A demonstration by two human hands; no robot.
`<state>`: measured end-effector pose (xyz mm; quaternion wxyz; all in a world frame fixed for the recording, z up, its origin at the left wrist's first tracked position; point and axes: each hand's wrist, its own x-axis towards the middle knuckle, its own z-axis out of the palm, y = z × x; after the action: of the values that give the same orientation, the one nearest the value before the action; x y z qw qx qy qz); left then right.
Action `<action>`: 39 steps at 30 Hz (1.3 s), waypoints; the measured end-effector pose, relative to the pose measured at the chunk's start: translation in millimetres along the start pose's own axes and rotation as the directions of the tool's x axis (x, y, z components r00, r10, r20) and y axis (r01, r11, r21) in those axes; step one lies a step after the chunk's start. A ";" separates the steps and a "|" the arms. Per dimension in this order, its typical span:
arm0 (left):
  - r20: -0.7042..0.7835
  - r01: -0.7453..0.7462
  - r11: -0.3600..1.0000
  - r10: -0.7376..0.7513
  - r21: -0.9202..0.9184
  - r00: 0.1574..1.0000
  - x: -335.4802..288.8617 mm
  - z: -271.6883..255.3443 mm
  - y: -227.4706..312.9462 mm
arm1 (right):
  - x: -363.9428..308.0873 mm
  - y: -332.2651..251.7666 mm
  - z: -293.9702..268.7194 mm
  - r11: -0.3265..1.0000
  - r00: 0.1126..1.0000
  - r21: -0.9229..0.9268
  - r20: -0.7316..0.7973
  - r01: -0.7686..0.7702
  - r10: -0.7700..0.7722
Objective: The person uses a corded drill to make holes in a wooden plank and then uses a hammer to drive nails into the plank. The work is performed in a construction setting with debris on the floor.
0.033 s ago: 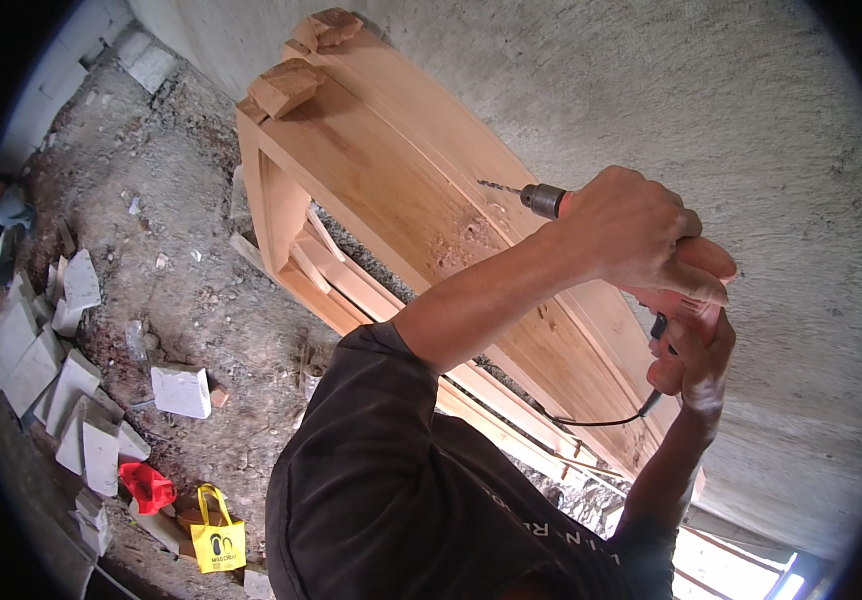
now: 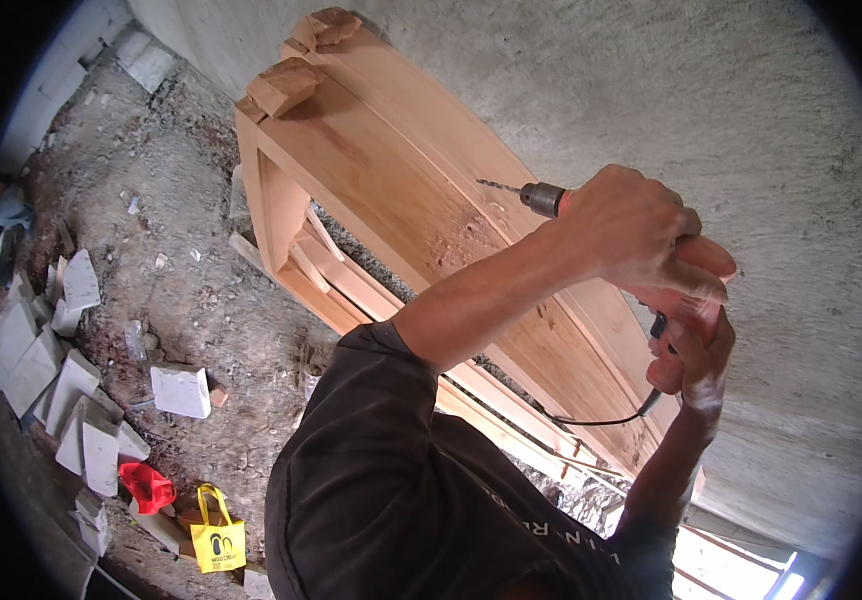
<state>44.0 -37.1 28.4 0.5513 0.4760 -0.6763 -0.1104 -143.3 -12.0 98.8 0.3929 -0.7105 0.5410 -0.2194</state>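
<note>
A corded power drill (image 2: 545, 199) with a reddish body and dark chuck is held in both my hands. My left hand (image 2: 639, 228) wraps over the body behind the chuck. Lower down, my right hand (image 2: 699, 362) grips the handle, its fingers partly hidden. A thin twist bit (image 2: 499, 186) points left, over the boards of a long wooden frame (image 2: 381, 165); whether its tip touches the wood, I cannot tell. Wood dust (image 2: 463, 240) lies on the board below the bit. The black cord (image 2: 601, 424) runs from the handle across the frame.
Wood blocks (image 2: 284, 88) sit on the frame's far end. A rough grey wall (image 2: 751, 140) rises along the right. On the dirt floor (image 2: 221, 290) at left are several pale slabs (image 2: 26, 360), a white block (image 2: 181, 390), a red bag (image 2: 147, 487) and a yellow bag (image 2: 219, 545).
</note>
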 end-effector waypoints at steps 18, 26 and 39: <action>0.024 0.203 0.976 -0.202 -0.076 0.979 -2.1 -3.9 0.1 | 14.2 -9.1 -1.7 0.992 0.984 0.021 0.130 -0.127 0.123; -0.006 0.208 0.972 -0.210 -0.113 0.978 -4.5 1.0 -7.3 | 22.3 -5.7 1.9 0.993 0.983 -0.034 0.147 -0.109 0.113; -0.135 0.133 0.991 -0.135 -0.025 0.982 -9.3 6.3 -16.0 | 32.8 12.5 3.7 0.999 0.982 -0.030 0.190 -0.010 0.016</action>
<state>46.4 -40.7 9.3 0.5911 0.5227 -0.6025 -0.1198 -137.6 -43.0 82.9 0.4339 -0.7303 0.5088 -0.1398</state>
